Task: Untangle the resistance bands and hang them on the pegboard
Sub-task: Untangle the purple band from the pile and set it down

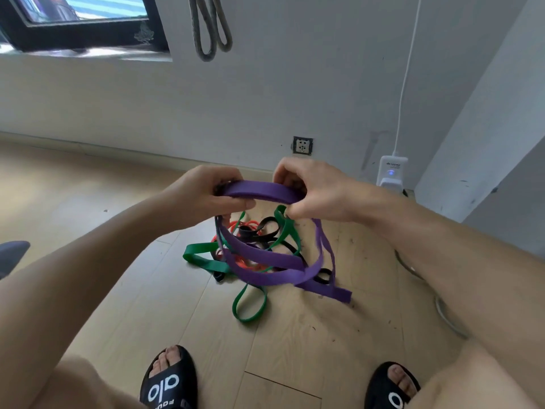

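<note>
Both hands clenched on the purple band (259, 192): left hand (206, 196) wrapped round one end of the raised stretch, right hand (309, 190) pinching the other end, thumb under, fingers curled over the top

Between the two grips, a short flat span of purple held level. Below the grips, the rest of the purple band dropping in long loops, one folded end (336, 292) lying on the wooden floor (295, 349) down and right of the right hand

Directly beneath the grips, the tangle on the floor: green band (203, 256) looping out left and toward the feet, red band (236, 228) and black band (262, 231) bunched in the middle, purple loops threaded over and among them

Above and beyond the grips, a grey band (209, 28) already hanging against the wall (324, 69); pegboard itself not in view

Step in hand, by judgement: separating purple from the heap, hanging not yet begun. Next move likely calls for lifting higher, watching where green or black snags the purple loops, and feeding purple out through the crossing rather than tugging, since pulling hard could tighten the knot
</note>
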Available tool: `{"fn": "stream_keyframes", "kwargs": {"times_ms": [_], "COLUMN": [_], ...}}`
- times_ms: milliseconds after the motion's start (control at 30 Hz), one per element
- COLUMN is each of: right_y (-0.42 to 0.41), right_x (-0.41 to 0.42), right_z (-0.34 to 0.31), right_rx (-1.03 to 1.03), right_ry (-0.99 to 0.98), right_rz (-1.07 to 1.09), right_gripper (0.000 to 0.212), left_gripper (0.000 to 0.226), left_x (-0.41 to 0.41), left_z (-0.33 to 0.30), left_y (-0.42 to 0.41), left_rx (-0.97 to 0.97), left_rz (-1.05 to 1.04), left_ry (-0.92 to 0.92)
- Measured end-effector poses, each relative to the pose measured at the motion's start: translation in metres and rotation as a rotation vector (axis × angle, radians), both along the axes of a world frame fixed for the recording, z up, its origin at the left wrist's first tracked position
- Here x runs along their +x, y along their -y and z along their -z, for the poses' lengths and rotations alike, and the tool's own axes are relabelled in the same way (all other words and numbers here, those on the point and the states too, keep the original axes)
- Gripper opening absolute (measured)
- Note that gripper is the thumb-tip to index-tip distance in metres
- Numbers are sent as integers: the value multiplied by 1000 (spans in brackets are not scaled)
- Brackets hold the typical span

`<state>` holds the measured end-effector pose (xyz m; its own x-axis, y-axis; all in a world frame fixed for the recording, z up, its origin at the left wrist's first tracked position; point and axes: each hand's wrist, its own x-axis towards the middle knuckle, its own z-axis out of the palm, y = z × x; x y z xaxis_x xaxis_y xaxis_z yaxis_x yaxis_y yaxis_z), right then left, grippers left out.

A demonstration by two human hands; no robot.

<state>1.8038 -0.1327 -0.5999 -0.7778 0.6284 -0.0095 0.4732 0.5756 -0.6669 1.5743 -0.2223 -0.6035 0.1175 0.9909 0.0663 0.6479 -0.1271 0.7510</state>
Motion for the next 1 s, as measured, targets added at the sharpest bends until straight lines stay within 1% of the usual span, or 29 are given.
{"fn": "stream_keyframes", "kwargs": {"times_ms": [33,67,100,133,233,300,400,467,533,667,733,833,1000], "right_y": [-3,-6,-8,-9,-4,5,20,22,18,9,7,9,13], "right_x": [4,7,10,11,2,-8,-20,-21,-15,-1,1,0,-3], "right_z": [1,2,4,5,4,1,-3,-6,-6,-4,-5,-8,-11], "right_rx": [-37,-78,-108,-116,-95,-71,12,38,24,-46,-74,-106,-193], "right_ry": [45,76,83,60,-89,-152,-180,-206,-194,-96,-104,-164,-363], "right_rz": [0,13,35,62,117,102,38,35,54,29,32,36,92], "right_gripper": [45,45,45,44,40,39,39,38,38,44,42,38,42], "left_gripper": [29,22,15,14,32,44,46,39,31,31,23,10,20], "left_x": [-2,-5,-6,-6,2,12,26,31,27,13,11,15,29], "left_z": [-1,0,2,5,16,21,19,14,8,-3,-5,-2,4], "left_y": [1,0,1,1,3,6,6,4,3,4,6,7,7], "left_rx": [-8,-17,-38,-76,-239,-282,-156,-70,-46,-55,-65,-78,-84], "left_rz": [-2,-4,-1,5,81,141,117,85,68,43,54,57,61], "left_ry": [-6,-11,-24,-40,-167,-184,-10,26,57,107,106,122,176]}}
